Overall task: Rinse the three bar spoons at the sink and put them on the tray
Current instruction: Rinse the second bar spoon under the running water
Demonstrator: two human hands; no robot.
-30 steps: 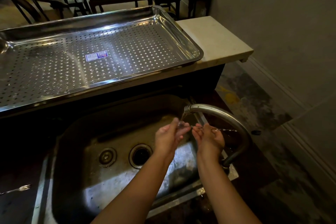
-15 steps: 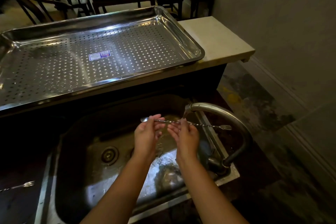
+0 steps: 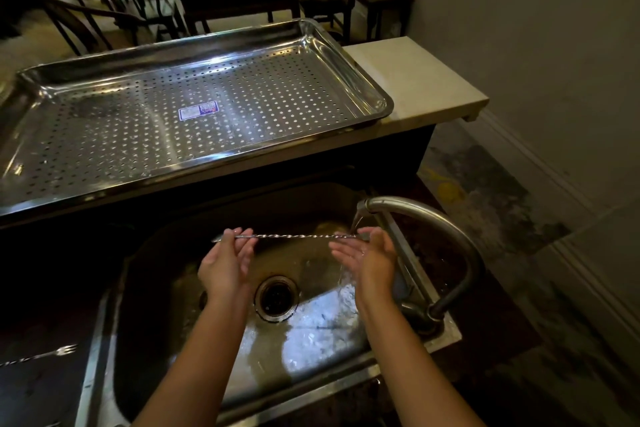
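Both hands are holding one bar spoon [image 3: 294,236] level over the sink [image 3: 346,357] at mid-frame: your left hand [image 3: 227,262] is pinching the bowl end, your right hand [image 3: 370,258] is supporting the other end under the tap's [image 3: 426,215] running water. Another bar spoon [image 3: 41,354] is lying on the tabletop at lower left. No spoons are showing on the tray [image 3: 346,55] at upper left, so rinsing looks barely begun.

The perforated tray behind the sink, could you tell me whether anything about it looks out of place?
One thing: the tray has a blue-and-white label stuck to its perforated floor, which is odd on a surface meant for rinsed spoons. Otherwise it sits flat on the counter, and no spoons lie on it yet.
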